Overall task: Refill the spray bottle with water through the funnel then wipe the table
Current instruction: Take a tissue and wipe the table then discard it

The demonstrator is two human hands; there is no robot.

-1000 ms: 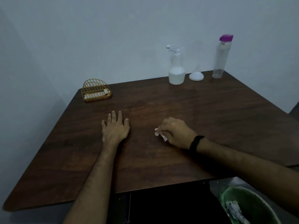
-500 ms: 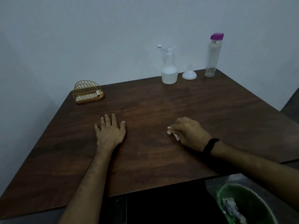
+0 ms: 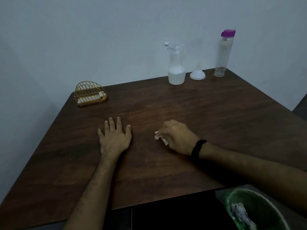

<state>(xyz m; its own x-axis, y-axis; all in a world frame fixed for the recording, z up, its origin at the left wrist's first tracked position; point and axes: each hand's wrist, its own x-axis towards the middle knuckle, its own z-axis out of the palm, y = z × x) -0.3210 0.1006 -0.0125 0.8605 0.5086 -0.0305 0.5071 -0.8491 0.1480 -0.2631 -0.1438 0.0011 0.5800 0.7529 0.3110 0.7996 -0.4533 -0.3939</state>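
My right hand (image 3: 176, 137) grips a crumpled white tissue (image 3: 160, 138) and holds it down on the dark wooden table (image 3: 216, 127), near its middle. My left hand (image 3: 114, 136) lies flat on the table with fingers spread, a little left of the tissue. At the far edge stands the white spray bottle (image 3: 176, 67) with its trigger head on. Beside it sits a white funnel (image 3: 197, 73), wide end down. A tall clear water bottle (image 3: 224, 53) with a purple cap stands to the right of the funnel.
A gold wire napkin holder (image 3: 90, 96) with some tissues sits at the far left corner. A green bin (image 3: 259, 211) holding crumpled tissue stands on the floor by the table's near right edge. Walls close off the back and left.
My right hand slid right with the tissue across the table, then came back left a little. My left hand has stayed flat in place. The view shifted slightly.
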